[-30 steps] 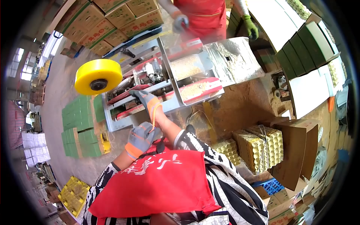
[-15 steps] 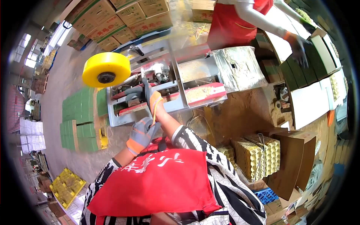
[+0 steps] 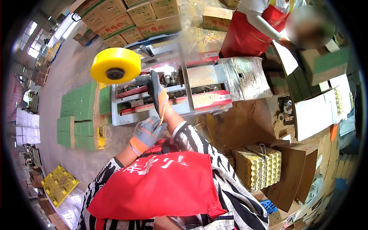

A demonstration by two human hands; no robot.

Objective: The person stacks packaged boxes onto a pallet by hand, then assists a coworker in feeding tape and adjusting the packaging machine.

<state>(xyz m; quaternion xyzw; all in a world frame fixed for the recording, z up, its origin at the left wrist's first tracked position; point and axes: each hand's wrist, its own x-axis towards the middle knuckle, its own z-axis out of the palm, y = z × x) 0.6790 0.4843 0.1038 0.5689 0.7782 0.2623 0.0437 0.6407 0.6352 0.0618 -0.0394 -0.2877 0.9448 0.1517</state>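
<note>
My left hand (image 3: 146,132), in a grey glove with orange bands, is closed on the orange-yellow cuff edge (image 3: 163,111) of my right glove. My right hand (image 3: 156,90), gloved alike, is held out over the near left part of a grey machine frame (image 3: 153,119) with red side rails, its thumb apart from the fingers and nothing seen in it. A big yellow tape roll (image 3: 115,63) on a black hub stands above the machine, left of my right hand. A wrapped, silvery block (image 3: 247,78) lies at the machine's right end.
A co-worker in a red apron (image 3: 245,34) leans over a white-topped table (image 3: 314,115) with green boxes (image 3: 331,65). Green cartons (image 3: 78,101) stand left, printed cartons (image 3: 159,25) behind. Egg trays (image 3: 257,166) and an open carton (image 3: 287,176) are at lower right.
The view has shifted, bringing more of the co-worker into it, who has moved right and bent over the table. My right hand's fingers have swung upward; my left hand stays at the right cuff.
</note>
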